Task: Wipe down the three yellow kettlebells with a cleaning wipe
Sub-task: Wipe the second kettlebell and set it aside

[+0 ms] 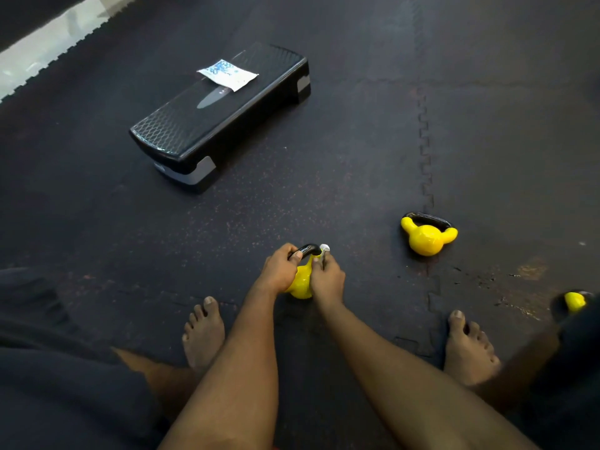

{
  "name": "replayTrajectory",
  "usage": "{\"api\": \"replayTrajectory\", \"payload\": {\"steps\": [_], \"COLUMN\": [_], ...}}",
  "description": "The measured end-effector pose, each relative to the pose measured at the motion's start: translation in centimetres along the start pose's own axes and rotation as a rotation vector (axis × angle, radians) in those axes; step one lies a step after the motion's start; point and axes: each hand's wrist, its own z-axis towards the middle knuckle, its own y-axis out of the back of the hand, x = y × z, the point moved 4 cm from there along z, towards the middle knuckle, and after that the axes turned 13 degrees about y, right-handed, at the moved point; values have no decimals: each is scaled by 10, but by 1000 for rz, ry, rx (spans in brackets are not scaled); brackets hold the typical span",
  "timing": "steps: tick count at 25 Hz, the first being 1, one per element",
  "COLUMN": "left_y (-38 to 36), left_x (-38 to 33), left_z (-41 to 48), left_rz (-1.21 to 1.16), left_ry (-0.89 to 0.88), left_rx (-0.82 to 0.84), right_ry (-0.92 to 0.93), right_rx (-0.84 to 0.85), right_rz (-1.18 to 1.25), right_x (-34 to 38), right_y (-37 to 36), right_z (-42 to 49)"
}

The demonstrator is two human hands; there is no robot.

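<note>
A small yellow kettlebell (301,282) with a black handle stands on the floor between my feet. My left hand (280,270) grips its handle. My right hand (328,277) presses a white cleaning wipe (324,249) against the handle's right side. A second yellow kettlebell (427,237) lies tipped on the mat to the right, untouched. A third yellow kettlebell (574,301) peeks out at the far right edge, partly hidden by my dark clothing.
A black aerobic step (224,125) lies further ahead on the left, with a white and blue wipes packet (227,74) on top. Dark rubber floor mats (357,157) cover the floor. My bare feet (203,332) flank the kettlebell.
</note>
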Motion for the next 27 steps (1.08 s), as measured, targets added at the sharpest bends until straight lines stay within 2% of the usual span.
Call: {"api": "replayTrajectory", "payload": {"steps": [4, 7, 9, 12, 14, 16, 18, 21, 23, 27], "left_y": [1, 4, 4, 6, 9, 10, 10, 5, 6, 7], "left_x": [2, 4, 4, -2, -6, -7, -10, -14, -14, -11], "left_z": [4, 3, 1, -1, -1, 1, 4, 4, 3, 2], "left_rz": [23, -28, -41, 17, 60, 61, 63, 88, 100, 99], "left_ry": [-20, -30, -61, -150, -161, -163, -170, -171, -171, -184], "left_rx": [11, 36, 72, 133, 153, 107, 52, 36, 28, 59], "right_ry": [-162, -94, -36, 72, 65, 73, 102, -11, -47, 127], "right_rx": [102, 196, 336, 577, 651, 555, 342, 115, 145, 498], "right_rz": [157, 269, 299, 173, 82, 23, -45, -41, -2, -290], "right_x": [-11, -8, -5, 1, 3, 5, 6, -2, -5, 13], "right_y": [7, 10, 15, 25, 27, 28, 27, 26, 25, 34], "right_z": [18, 23, 29, 39, 40, 38, 28, 11, 14, 35]}}
